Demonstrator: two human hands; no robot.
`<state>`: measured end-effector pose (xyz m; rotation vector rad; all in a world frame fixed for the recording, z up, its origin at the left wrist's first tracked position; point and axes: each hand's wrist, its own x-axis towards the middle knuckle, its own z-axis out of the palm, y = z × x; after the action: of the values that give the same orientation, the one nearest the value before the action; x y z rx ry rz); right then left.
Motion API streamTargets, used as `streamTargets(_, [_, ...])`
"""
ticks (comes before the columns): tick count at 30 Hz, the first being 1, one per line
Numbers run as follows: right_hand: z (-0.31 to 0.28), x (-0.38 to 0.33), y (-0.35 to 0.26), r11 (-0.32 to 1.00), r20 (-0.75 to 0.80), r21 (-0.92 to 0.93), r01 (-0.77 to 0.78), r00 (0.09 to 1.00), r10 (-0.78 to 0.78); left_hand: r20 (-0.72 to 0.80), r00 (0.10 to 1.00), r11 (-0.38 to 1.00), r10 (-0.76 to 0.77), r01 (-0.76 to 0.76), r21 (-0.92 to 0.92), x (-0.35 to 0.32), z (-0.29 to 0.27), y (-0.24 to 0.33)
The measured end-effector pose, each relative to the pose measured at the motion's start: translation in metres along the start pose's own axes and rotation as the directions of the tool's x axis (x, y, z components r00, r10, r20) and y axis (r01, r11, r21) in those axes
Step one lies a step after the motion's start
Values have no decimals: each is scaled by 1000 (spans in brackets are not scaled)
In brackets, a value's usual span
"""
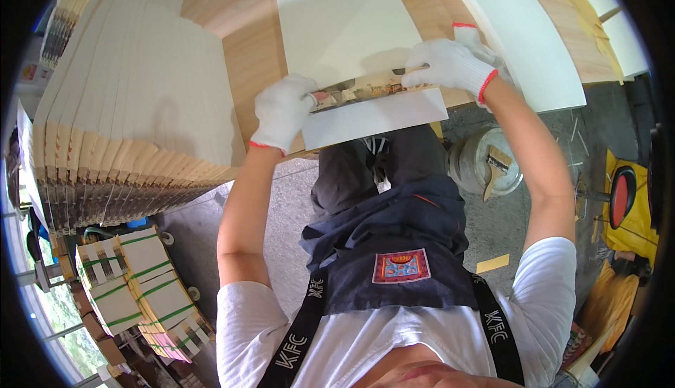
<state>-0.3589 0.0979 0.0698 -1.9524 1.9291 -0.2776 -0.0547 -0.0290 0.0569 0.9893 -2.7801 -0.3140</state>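
A large white sheet [344,18] lies in front of me on a wooden table. Along its near side runs a printed, picture-coloured strip [365,90], and nearer to me a plain white band [376,118] reaches over the table edge. My left hand [283,110], in a white knitted glove, closes on the left end of the printed strip. At its right end my gloved right hand [450,68] has its fingers and thumb bent together over the edge; the fingertips are partly hidden. Beside the right hand lies a loose white glove [474,40] with a red cuff.
Tall stacks of boards [133,92] rise close on the left. A pile of white sheets [524,40] lies at the right. Below the table stands a round bucket [485,159] with a brush [498,166] on top. Strapped bundles [151,282] stand at the lower left.
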Motion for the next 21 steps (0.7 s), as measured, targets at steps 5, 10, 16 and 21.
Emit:
streamTargets(5, [13, 5, 5, 968, -64, 240, -75, 994, 93, 240, 955, 834, -172, 271, -481, 20, 12, -33])
streamTargets(10, [19, 5, 2, 957, -69, 247, -153, 982, 175, 302, 913, 882, -273, 363, -300, 27, 9, -26])
streamTargets(16, [29, 3, 2, 938, -174, 340, -66, 976, 132, 315, 927, 813, -203, 339, -473, 24, 28, -55])
streamTargets(21, [38, 4, 15, 939, -193, 340, -41, 975, 113, 343, 938, 997, -52, 66, -30, 50, -15, -5])
